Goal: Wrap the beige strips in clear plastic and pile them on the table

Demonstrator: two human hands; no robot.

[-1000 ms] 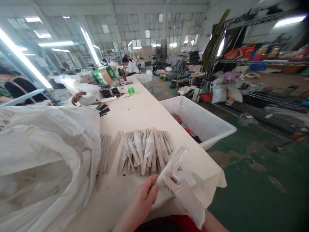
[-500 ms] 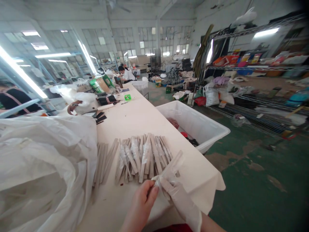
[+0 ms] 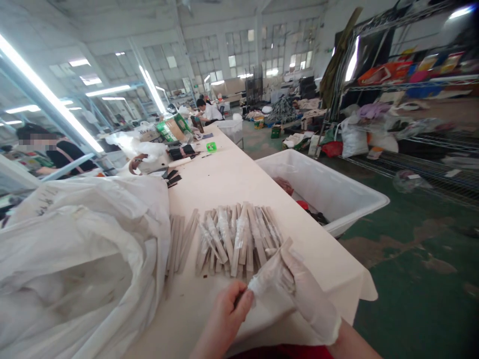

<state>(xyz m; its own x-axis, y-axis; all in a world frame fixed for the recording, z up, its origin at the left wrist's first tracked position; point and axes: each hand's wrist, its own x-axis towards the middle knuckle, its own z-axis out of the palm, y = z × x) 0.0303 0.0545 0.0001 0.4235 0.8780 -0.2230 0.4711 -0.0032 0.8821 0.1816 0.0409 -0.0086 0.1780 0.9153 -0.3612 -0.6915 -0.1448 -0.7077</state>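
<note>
My bare left hand (image 3: pixel 232 310) is closed in a pinch on the near end of a beige strip bundle (image 3: pixel 270 267) wrapped in clear plastic film. My right hand (image 3: pixel 307 286), in a thin white glove, grips the same bundle further up, with film bunched around its fingers. The bundle is held tilted above the table's near edge. Just beyond my hands lies a pile of similar film-wrapped strips (image 3: pixel 239 234). Left of that pile are several loose beige strips (image 3: pixel 178 244), side by side with no film that I can make out.
A large white sack (image 3: pixel 86 219) covers the table's left side. The long cream-topped table (image 3: pixel 232 174) runs away from me. A white plastic tub (image 3: pixel 337 184) with cloth inside stands at its right. Wire shelving (image 3: pixel 411 85) is further right. Co-workers sit left and far ahead.
My right hand has shifted along the bundle, away from my left hand, so more wrapped film shows between them. The whole view has swung slightly left.
</note>
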